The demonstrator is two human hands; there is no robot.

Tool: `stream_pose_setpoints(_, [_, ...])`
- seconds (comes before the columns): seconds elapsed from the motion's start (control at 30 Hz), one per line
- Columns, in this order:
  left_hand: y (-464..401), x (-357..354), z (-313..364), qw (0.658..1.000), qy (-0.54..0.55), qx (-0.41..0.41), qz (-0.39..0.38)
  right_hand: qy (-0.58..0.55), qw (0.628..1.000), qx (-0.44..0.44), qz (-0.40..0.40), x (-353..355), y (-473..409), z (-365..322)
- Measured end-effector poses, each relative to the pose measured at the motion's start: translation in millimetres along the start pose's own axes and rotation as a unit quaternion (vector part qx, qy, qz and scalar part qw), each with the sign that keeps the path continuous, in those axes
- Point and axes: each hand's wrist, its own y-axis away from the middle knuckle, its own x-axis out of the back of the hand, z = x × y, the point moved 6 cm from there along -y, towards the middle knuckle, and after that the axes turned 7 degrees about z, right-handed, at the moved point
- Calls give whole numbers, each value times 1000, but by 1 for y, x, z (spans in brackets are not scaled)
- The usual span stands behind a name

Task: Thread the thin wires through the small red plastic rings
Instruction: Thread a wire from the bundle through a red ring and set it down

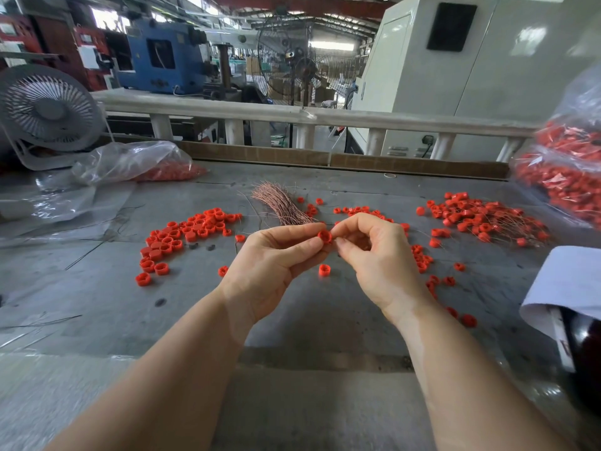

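While the left hand (pixel 273 255) pinches one red ring (pixel 324 236) at its fingers and the right hand (pixel 374 252) pinches beside it, wire unresolved, wired rings (pixel 481 219) lie right of the fingers, bare rings (pixel 182 236) left, wire bundle (pixel 279 203) beyond: task partway.

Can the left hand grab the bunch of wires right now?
Probably not yet. The left hand already pinches a red ring. The wire bundle lies just beyond it with nothing between, so it likely could after letting go.
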Motion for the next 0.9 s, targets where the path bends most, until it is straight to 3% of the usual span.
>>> stream_pose_setpoints(0.6, [0,2,1,1000,-4,2,-7,-24,999,-23,16,1,1,0])
stream_pose_setpoints(0.9, [0,2,2,1000,-13,-5,8,30,999,-13,21,2,0,4])
